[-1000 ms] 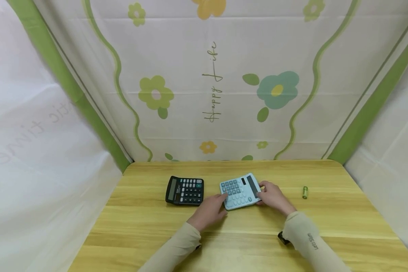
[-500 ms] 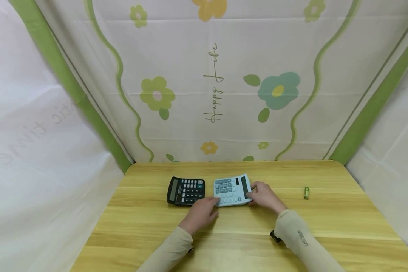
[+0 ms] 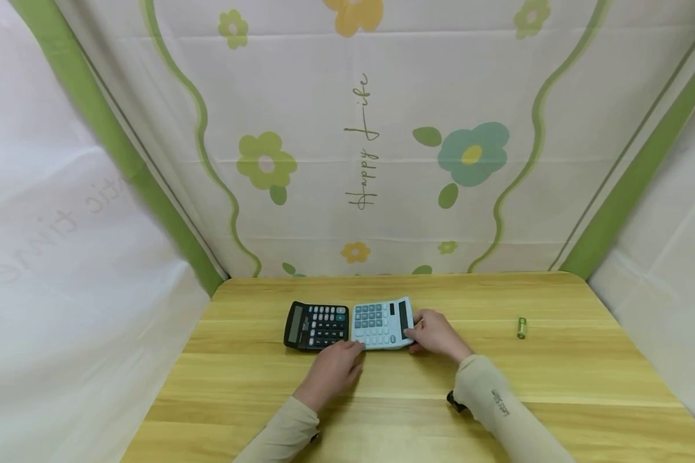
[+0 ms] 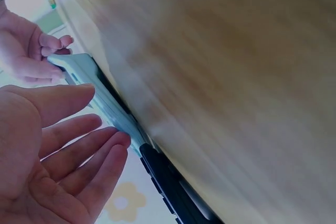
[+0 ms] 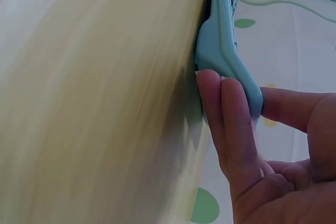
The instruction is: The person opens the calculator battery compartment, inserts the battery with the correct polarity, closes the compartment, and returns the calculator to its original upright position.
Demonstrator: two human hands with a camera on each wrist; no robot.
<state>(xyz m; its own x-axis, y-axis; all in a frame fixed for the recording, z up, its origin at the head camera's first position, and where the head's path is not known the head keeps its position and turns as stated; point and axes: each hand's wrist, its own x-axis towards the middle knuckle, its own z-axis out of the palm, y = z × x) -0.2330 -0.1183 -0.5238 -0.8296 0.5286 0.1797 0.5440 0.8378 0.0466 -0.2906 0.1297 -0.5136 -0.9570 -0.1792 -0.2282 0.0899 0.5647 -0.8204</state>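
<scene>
A light blue calculator (image 3: 376, 323) lies turned sideways on the table, its screen end to the right. My right hand (image 3: 437, 334) pinches that raised end; in the right wrist view the thumb is on one face and the fingers (image 5: 236, 114) on the other. My left hand (image 3: 331, 372) touches the blue calculator's near left corner, fingers (image 4: 105, 177) fairly straight in the left wrist view. Close against its left side lies a black calculator (image 3: 317, 326), screen end to the left. My left hand covers a little of the black calculator's near edge.
A small green battery (image 3: 522, 328) lies on the wooden table (image 3: 399, 411) to the right of the calculators. A white flowered curtain (image 3: 307, 218) rises behind the table, with white fabric walls (image 3: 92, 308) at both sides.
The blue calculator has slid left and turned straighter, coming up against the black calculator. Both hands have moved left with it. The black calculator and the battery have stayed put.
</scene>
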